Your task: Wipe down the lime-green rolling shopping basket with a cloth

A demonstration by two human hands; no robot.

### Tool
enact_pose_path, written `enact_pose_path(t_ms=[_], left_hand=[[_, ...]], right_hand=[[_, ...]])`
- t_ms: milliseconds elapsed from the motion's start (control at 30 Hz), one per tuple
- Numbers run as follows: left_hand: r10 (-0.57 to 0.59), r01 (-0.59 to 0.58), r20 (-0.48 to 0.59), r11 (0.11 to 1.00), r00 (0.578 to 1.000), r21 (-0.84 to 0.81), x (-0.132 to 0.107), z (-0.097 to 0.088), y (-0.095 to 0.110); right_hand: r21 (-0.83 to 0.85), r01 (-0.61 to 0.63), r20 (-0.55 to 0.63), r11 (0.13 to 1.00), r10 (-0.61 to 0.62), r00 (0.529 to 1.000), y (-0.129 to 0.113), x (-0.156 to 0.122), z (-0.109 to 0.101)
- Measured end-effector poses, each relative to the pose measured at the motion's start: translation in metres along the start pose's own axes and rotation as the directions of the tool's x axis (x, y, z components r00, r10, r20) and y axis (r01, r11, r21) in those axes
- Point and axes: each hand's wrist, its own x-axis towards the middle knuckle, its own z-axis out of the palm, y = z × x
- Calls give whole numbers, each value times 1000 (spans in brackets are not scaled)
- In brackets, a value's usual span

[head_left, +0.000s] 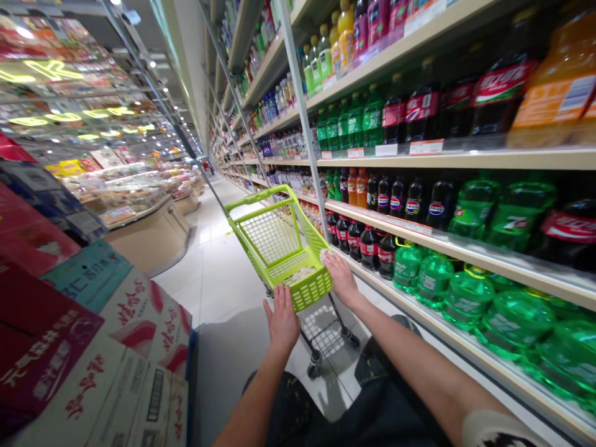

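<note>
A small lime-green shopping cart (279, 245) on black wheels stands in a shop aisle in front of me. My left hand (282, 320) rests on the near left corner of its basket, fingers pressed against the rim. My right hand (339, 276) lies over the near right corner, fingers curled on the rim next to something pale. A few light items lie in the basket bottom; I cannot make them out. Both forearms reach forward from the lower edge of the view.
Shelves (465, 160) of soda bottles, dark cola and green ones (435, 279), run along the right, close to the cart. Stacked cartons (116, 347) stand at the left. A curved counter (149, 233) lies farther left. The tiled aisle (218, 273) stretches ahead.
</note>
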Motion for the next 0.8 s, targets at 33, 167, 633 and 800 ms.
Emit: enact_pose_path(t_ms=[33,167,633,800], left_hand=[[-1,1,-1,1000,1000,0,0,0,0],[14,-14,-8,1000,1000,9,-1,0,-2],[1,-1,-8,1000,1000,1,-1,6,-1],[-21,20,-9,1000,1000,-11,-2,5,2]], right_hand=[[7,18,-2,1000,-18,1000,-6,-1,1],[89,261,63,961,-267,962,-42,-9,10],[144,206,83,968,-219,972,-46,-14,10],[69,-37,72,997,32,997,-17,-5,-4]])
